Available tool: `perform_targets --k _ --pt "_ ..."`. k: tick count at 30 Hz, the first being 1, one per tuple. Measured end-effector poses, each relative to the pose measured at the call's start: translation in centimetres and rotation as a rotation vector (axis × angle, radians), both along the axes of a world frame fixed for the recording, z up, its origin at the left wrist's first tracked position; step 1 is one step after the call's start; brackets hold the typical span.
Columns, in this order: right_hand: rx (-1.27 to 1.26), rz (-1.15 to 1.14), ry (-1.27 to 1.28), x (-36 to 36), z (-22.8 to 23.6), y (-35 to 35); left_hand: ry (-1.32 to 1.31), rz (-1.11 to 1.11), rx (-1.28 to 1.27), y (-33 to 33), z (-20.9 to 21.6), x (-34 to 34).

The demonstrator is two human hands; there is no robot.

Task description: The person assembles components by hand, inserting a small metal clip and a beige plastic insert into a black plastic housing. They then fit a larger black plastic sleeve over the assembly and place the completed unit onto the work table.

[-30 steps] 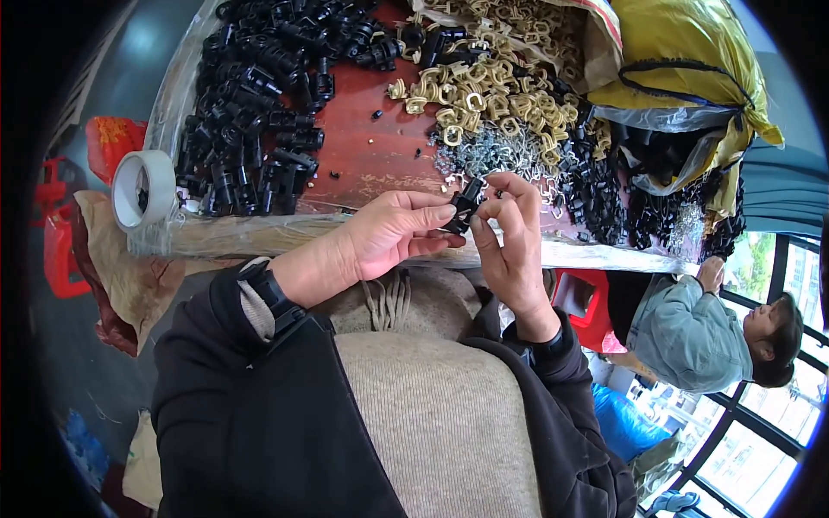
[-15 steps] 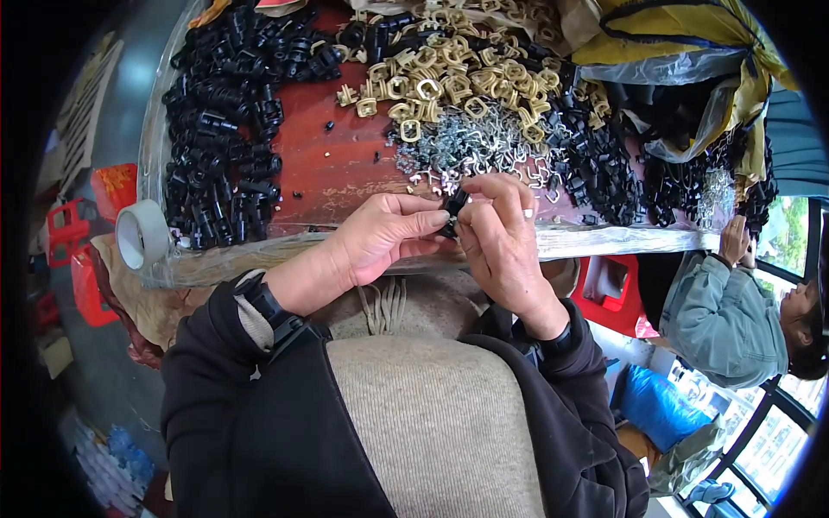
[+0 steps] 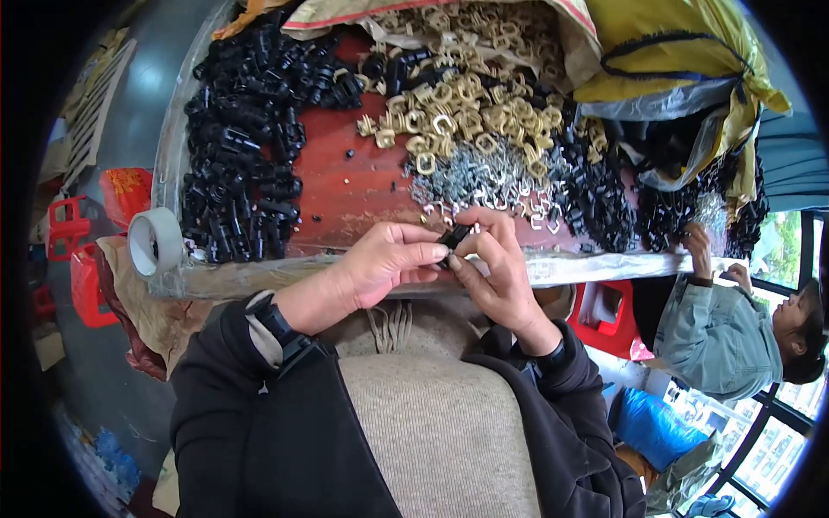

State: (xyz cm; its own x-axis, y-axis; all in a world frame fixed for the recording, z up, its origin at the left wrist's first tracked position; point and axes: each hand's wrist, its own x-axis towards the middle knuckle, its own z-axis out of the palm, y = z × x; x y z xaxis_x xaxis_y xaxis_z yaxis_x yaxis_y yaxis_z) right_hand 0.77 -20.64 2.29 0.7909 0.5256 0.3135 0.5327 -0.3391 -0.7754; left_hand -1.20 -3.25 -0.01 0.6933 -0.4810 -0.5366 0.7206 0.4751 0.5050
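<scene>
Over the near edge of the red table (image 3: 337, 194), a small black plastic part (image 3: 455, 236) sits between my two hands. My left hand (image 3: 393, 259) pinches it from the left, thumb on top. From the right, the thumb and fingers of my right hand (image 3: 496, 268) close on the same part. Its finer shape is hidden by the fingertips. Just beyond my hands lie heaps of silvery bent metal clips (image 3: 535, 207) and small grey metal pieces (image 3: 466, 168). Farther back is a pile of beige plastic rings (image 3: 445, 125).
Black tubular fittings (image 3: 242, 164) cover the table's left side; small black clips (image 3: 596, 198) lie at right. A tape roll (image 3: 155, 242) sits at the left corner. A yellow sack (image 3: 665, 52) stands far right. A co-worker (image 3: 717, 337) handles parts at the right end.
The black part is now tilted and shows more between my fingers. My right-hand fingers have shifted around it. The co-worker's hands have moved apart, one reaching farther left over the table.
</scene>
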Motion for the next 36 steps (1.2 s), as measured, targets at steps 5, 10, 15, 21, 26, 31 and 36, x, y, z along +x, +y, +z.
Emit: perform_targets --k 5,10,15,21,26,31,36 --pt "0.147 -0.140 -0.026 2.1 -0.8 1.9 -0.076 0.030 -0.047 2.2 0.3 -0.2" --pt "-0.353 -0.230 -0.183 5.7 -0.6 4.8 -0.097 0.176 -0.102 4.1 -0.4 -0.7" --pt "-0.778 -0.242 -0.578 6.8 -2.3 6.5 -0.119 0.226 -0.123 5.2 0.0 -0.8" --pt "-0.756 -0.249 -0.681 6.2 -2.5 6.5 -0.085 0.232 -0.106 5.2 0.0 -1.0" --pt "-0.646 -0.212 -0.716 6.5 -2.2 5.4 -0.073 0.225 -0.068 4.0 -0.1 -1.2" --pt "-0.237 -0.247 -0.455 6.2 -1.1 2.0 -0.067 0.219 -0.025 2.3 0.4 -1.0" --pt "0.144 -0.295 0.417 4.9 -0.3 -2.3 -0.067 0.158 0.000 0.2 1.4 0.4"
